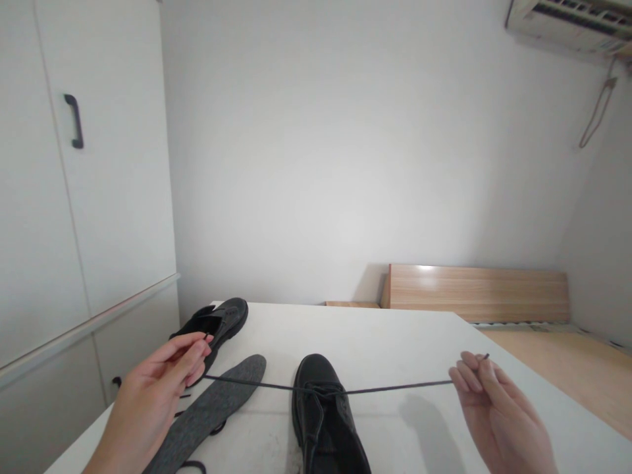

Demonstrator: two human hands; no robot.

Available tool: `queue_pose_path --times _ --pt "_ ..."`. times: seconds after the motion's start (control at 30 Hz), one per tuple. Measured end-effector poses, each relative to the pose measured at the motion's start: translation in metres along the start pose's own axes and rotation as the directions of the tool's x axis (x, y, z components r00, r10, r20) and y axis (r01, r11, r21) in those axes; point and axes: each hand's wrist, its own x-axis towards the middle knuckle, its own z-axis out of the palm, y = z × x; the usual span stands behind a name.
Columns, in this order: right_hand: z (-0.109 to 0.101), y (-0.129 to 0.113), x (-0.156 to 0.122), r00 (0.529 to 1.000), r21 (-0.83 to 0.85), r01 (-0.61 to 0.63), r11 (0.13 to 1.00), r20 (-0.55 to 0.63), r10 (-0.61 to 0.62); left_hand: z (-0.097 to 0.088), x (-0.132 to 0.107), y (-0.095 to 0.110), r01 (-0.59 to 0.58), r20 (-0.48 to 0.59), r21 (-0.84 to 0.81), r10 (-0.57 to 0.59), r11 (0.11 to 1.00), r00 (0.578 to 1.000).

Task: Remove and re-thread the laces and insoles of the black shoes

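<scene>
A black shoe [320, 421] stands on the white table with its toe pointing away from me. From its eyelets a dark shoelace [399, 387] runs out to both sides, pulled nearly straight. My left hand [168, 378] pinches one end of the lace, left of the shoe. On the far right, my right hand [494, 401] is closed around the other end, and a short tip sticks out above the fingers. Beneath the left part of the lace lies a grey insole [217, 408]. A second black shoe [227, 322] sits behind my left hand, which partly hides it.
The white table [385, 342] carries the shoes, and a loose black lace [192, 466] lies by the insole. White cabinets [113, 197] stand at the left. Beyond the table at right is a wooden bed frame [478, 289]; an air conditioner [573, 26] hangs above.
</scene>
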Motion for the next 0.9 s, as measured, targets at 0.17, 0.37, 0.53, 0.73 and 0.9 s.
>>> queue_pose_path --times 0.17,0.37,0.53,0.73,0.9 --pt "0.009 0.010 -0.012 0.951 -0.302 0.085 0.949 0.309 0.013 0.012 -0.019 0.011 -0.259 0.358 0.392 0.113 0.883 0.927" --pt "0.030 0.029 -0.033 0.676 -0.616 0.489 0.618 0.715 0.177 0.049 -0.047 -0.006 -0.678 0.761 0.445 0.153 0.585 0.631" --pt "0.039 0.046 -0.043 0.527 -0.599 0.608 0.522 0.796 0.299 0.060 -0.056 -0.035 -0.755 0.829 0.432 0.113 0.493 0.547" --pt "0.044 0.051 -0.044 0.481 -0.577 0.645 0.501 0.816 0.321 0.063 -0.060 -0.045 -0.814 0.857 0.421 0.118 0.401 0.501" --pt "0.048 0.050 -0.043 0.477 -0.546 0.733 0.406 0.838 0.267 0.064 -0.063 -0.044 -0.878 0.831 0.404 0.298 0.255 0.469"
